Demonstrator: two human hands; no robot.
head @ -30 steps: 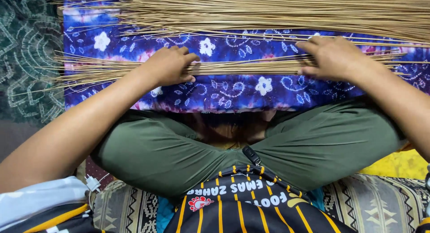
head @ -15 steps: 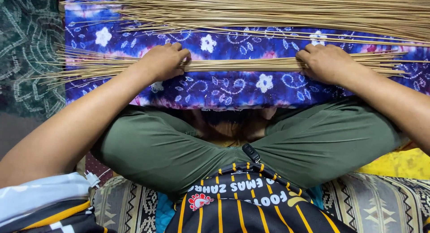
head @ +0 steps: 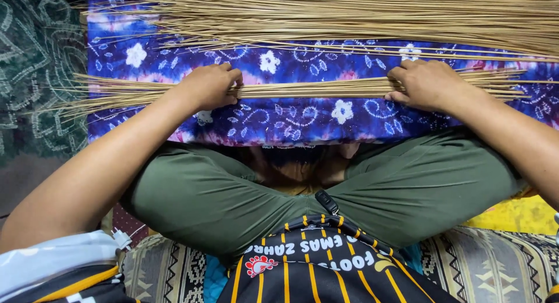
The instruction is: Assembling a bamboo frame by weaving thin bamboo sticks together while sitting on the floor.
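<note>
The person is sitting cross-legged, both arms reaching forward. The left hand [head: 208, 86] and right hand [head: 427, 83] are lying palm down, fingers curled over a thin bundle of dry sticks [head: 314, 90], grasping it. The bundle is lying across the blue flowered cloth [head: 291, 113], near a big pile of sticks [head: 326, 14].

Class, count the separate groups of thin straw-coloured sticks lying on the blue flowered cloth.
2: a small bundle gripped by the left hand and right hand, and a large heap beyond it, running past the frame's edges.
</note>
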